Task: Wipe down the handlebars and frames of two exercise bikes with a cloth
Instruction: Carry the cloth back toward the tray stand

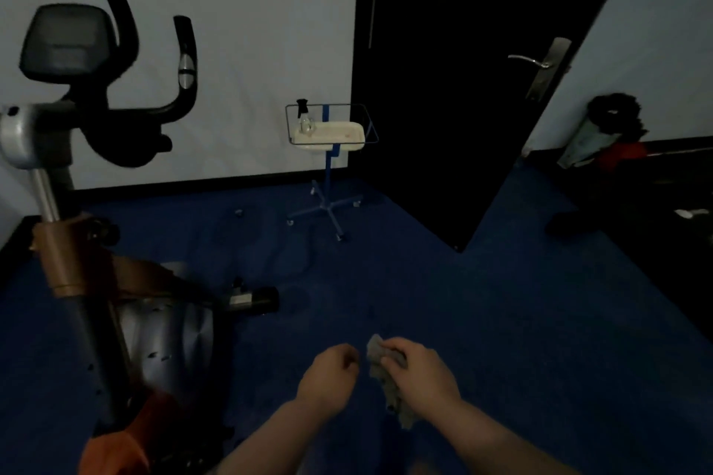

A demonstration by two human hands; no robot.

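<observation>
Exercise bike [96,243]: sits at the left of the view, on the blue carpet [501,320]; its column runs up and a bit left from the silver housing to the console, so the long axis is pretty much vertical with a lean; only one bike shows up here, no idea where the second one is

Handlebars [162,104]: black, curving up in two horns either side of the console [67,42]; high and well off to the left of both hands

Cloth [386,378]: grey, scrunched, hanging down out of the right hand; nowhere near the bike yet, just over open carpet

Right hand [420,370]: fingers curled closed around the cloth, thumb side pinning the top of it; solid hold by the look of it

Left hand [332,370]: loosely fisted, just beside the cloth's top edge; can't see anything in it, and whether it's touching the cloth is too murky to call

Which way to go: bike is up and left of the grip; left hand is the nearer one to the frame, but the cloth is in the right, so I'd guess a reach across or a step over

Background stuff: a blue wheeled stand with a white tray [332,133] and a spray bottle [303,114] by the wall; dark door [463,89] ajar on the right
</observation>
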